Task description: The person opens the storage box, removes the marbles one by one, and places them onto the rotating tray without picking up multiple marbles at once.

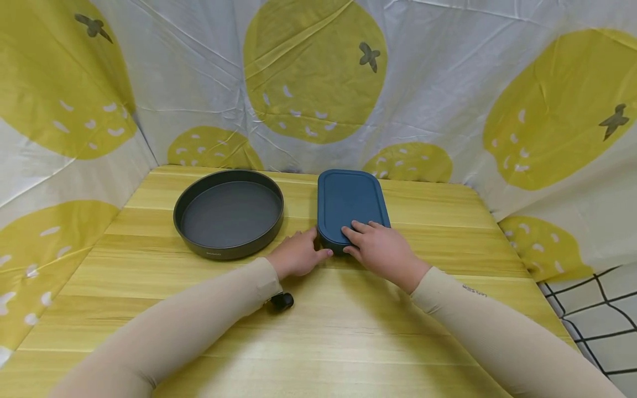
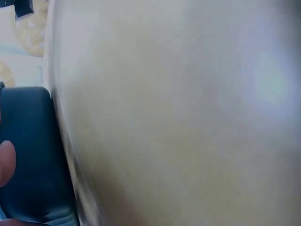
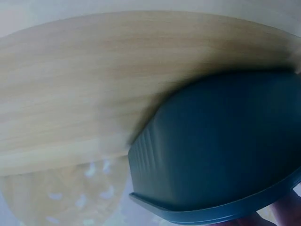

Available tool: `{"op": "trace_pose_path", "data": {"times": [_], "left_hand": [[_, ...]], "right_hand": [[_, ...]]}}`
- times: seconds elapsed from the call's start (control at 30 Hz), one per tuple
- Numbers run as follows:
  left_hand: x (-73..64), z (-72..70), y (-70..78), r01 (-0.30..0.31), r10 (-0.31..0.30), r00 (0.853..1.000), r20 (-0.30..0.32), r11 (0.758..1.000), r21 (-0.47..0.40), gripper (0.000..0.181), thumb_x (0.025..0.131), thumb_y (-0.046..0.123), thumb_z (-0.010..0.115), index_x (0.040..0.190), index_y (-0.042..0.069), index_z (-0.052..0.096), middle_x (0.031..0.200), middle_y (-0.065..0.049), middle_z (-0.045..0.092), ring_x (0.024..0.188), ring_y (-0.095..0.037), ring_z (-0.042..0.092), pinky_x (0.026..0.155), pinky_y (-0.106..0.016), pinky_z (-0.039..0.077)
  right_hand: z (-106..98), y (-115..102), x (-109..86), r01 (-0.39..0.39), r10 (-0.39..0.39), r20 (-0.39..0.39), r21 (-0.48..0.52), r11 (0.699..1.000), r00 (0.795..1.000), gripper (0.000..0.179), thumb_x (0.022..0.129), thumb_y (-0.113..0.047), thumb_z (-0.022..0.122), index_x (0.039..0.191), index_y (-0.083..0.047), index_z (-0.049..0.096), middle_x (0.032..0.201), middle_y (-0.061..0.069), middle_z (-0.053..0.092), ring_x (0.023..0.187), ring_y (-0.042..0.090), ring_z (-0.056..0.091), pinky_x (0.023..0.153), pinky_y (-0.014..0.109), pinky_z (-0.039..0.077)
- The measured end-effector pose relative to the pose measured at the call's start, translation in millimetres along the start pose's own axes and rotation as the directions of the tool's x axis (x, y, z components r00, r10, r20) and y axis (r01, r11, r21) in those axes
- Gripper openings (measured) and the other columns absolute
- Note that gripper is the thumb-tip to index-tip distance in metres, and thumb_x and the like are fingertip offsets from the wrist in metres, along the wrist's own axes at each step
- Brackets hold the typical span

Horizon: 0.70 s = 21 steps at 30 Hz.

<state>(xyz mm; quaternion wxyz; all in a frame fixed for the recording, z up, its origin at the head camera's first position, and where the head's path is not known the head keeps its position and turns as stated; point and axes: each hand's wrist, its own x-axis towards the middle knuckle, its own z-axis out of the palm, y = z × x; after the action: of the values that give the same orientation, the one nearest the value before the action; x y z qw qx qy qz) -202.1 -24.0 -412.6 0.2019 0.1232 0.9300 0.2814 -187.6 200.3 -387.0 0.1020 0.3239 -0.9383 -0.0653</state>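
Note:
A dark blue lidded food container (image 1: 352, 202) lies on the wooden table, with its flat lid on top. My left hand (image 1: 300, 253) holds its near left corner, fingers along the left side and thumb at the near end. With fingertips on the lid and thumb at the near edge, my right hand (image 1: 384, 250) grips the near right part. The left wrist view shows a thumb (image 2: 6, 162) in front of the container's side (image 2: 33, 141). In the right wrist view the container's side (image 3: 225, 136) and lid rim are large, while fingers (image 3: 287, 207) show at the bottom edge.
Left of the container stands a round dark grey pan (image 1: 230, 213) with a low wall and no handle visible. A lemon-print cloth (image 1: 423, 83) hangs behind the table (image 1: 308, 342) and along its sides. A black wrist camera (image 1: 282, 301) sits beneath the left sleeve.

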Motion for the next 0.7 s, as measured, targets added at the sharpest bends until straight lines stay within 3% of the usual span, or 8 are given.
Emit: {"op": "trace_pose_path", "data": {"times": [0.33, 0.7], "left_hand": [[6.8, 1.7, 1.4, 0.051, -0.050, 0.997, -0.061, 0.998, 0.025, 0.072, 0.106, 0.057, 0.055, 0.167, 0.024, 0.035, 0.158, -0.010, 0.055, 0.155, -0.037, 0.041, 0.125, -0.052, 0.036], [5.9, 0.8, 2.8, 0.039, -0.036, 0.996, -0.076, 0.999, 0.038, 0.071, 0.106, 0.057, 0.055, 0.166, 0.022, 0.036, 0.157, -0.012, 0.057, 0.145, -0.034, 0.053, 0.117, -0.049, 0.045]], "right_hand": [[2.3, -0.5, -1.5, 0.031, -0.032, -0.070, -0.023, 0.999, 0.997, 0.048, 0.099, -0.043, 0.073, 0.138, -0.014, 0.072, 0.130, 0.015, 0.075, 0.110, 0.037, 0.076, 0.089, 0.047, 0.064], [3.3, -3.0, 3.4, 0.163, -0.169, -0.170, -0.048, 0.985, 0.971, 0.045, 0.096, -0.033, 0.079, 0.138, -0.017, 0.072, 0.123, 0.011, 0.077, 0.099, 0.032, 0.075, 0.084, 0.042, 0.064]]}}
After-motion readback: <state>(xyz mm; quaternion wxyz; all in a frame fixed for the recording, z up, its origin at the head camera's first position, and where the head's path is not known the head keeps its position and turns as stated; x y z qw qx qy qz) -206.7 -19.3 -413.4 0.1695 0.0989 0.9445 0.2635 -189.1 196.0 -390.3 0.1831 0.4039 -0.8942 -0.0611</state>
